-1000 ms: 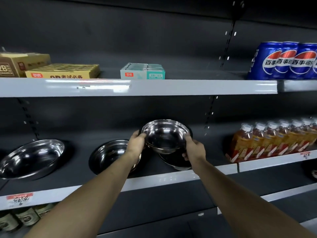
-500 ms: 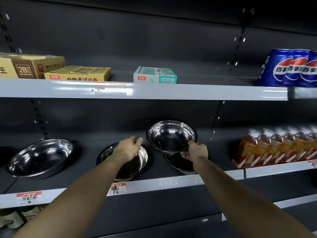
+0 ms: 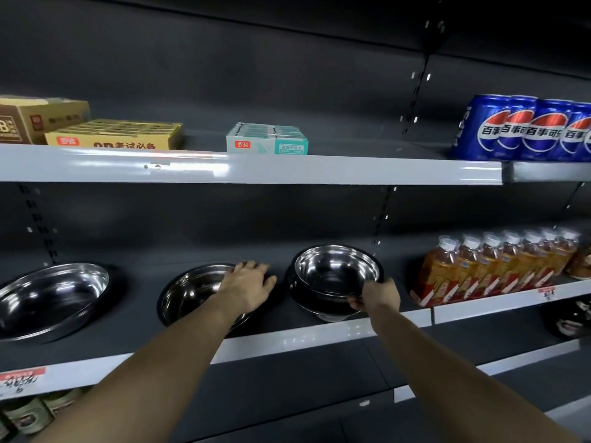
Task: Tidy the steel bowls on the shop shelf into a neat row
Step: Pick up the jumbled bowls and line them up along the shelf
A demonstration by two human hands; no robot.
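Steel bowls stand on the dark middle shelf [image 3: 287, 338]. A wide shallow bowl [image 3: 52, 298] is at the left. A second bowl [image 3: 192, 295] sits in the middle, and my left hand [image 3: 248, 284] rests flat over its right rim, fingers spread. A deeper bowl [image 3: 335, 271] sits nested in another bowl [image 3: 323, 313] to the right. My right hand [image 3: 375, 297] pinches the near right rim of that deeper bowl.
Orange drink bottles [image 3: 492, 266] stand in a row right of the bowls. The upper shelf [image 3: 256, 169] carries yellow boxes [image 3: 115, 135], a teal box [image 3: 267, 139] and blue cola cans [image 3: 524, 127]. Tins [image 3: 28, 412] sit below at the left.
The deeper bowl has come down from mid-air into the bowl beneath it. My left hand let go of it and moved left onto the middle bowl's rim.
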